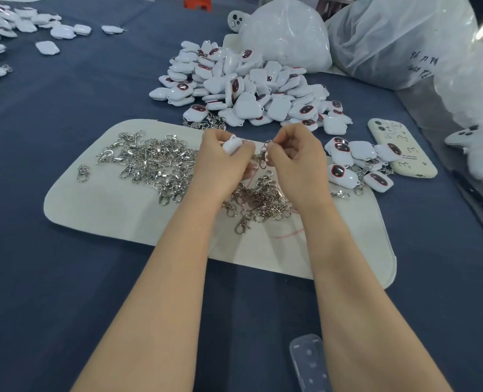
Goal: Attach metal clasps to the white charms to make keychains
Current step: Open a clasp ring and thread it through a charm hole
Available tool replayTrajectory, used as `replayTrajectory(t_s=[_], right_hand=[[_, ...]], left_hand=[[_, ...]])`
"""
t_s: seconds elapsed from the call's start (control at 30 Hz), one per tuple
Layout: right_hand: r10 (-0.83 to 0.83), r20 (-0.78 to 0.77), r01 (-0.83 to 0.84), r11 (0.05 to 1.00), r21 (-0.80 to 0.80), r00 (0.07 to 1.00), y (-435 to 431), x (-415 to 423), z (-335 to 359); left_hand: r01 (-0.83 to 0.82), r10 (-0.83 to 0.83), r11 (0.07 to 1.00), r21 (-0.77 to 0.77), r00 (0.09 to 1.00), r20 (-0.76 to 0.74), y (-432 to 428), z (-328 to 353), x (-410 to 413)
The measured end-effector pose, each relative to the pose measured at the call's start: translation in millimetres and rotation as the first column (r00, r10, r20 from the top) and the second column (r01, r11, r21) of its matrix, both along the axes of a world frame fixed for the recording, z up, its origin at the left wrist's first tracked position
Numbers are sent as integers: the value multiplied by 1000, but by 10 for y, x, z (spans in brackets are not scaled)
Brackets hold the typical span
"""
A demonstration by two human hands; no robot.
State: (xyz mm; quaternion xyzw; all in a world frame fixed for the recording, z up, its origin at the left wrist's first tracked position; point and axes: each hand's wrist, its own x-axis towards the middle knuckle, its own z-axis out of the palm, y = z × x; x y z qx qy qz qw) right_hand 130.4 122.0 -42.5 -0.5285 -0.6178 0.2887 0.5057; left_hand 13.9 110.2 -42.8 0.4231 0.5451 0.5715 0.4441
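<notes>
- A clear plastic piece [308, 360] lies nearest, between the forearms on the blue-clothed bench [65, 278]. It plays no part in the work.
- Ahead, a white mat [107, 219] covers the bench. It likely keeps the small metal parts together and easy to see.
- Loose clasps [155, 162] are heaped on the mat's left side and under the wrists, so either hand can reach one.
- The left hand [220, 162] holds one charm [232, 144] above the mat. Its fingers [244, 150] are curled round the white body, which seems to steady it for joining.
- The right hand [294, 159] pinches a clasp [263, 157] by its top ring, fingers pressed together on it. The hook hangs free, just beside the charm.
- The clasp's ring appears turned toward the charm's loop. The join itself is too small to tell whether it is made yet.
- Just right of the hands, keychains [350, 165] that look finished lie at the mat's edge. Set there, they stay clear of the loose stock.
- A phone [398, 148] lies beside them.
- Beyond the mat is a pile [248, 89] of bare charms, close enough to draw from.
- Behind it stand plastic bags [285, 32].
- More charms lie far left.
</notes>
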Motion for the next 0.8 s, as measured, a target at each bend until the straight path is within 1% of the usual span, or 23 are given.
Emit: replayTrajectory(t_s=[0.07,0.1,0.23,0.33,0.4,0.43,0.5,0.63,0.7,0.73,0.8], right_hand=[[-19,3,19,1000,-14,1000,9,6,-5],[-28,8,28,999,-19,1000,14,11,-8],[-62,30,63,997,-33,998,32,37,-25],[-73,53,74,997,-22,996,45,48,-30],[-71,66,72,997,-18,995,50,43,-37],[-70,75,71,997,-14,995,51,41,-42],[-67,99,67,998,0,993,52,40,-56],[-73,152,67,997,39,986,57,49,-67],[-76,166,69,996,48,983,58,51,-68],[-75,165,68,997,47,983,58,50,-65],[-69,160,62,997,45,985,55,51,-57]], left_hand=[[31,-30,999,-25,999,26,-8,16,-17],[50,-50,999,-20,999,16,-10,26,-29],[82,-80,997,8,989,-127,6,50,-92],[111,-111,994,-9,987,-115,-25,73,-68],[81,-81,997,-7,986,-148,-53,91,-35],[62,-60,998,9,988,-143,-64,90,-25],[40,-39,999,17,997,-63,-65,74,-13],[145,-145,983,-116,989,9,-11,63,-13],[177,-168,970,-168,983,67,13,80,-3],[180,-171,969,-169,983,68,17,85,-1],[183,-184,976,-121,983,5,11,85,-7]])
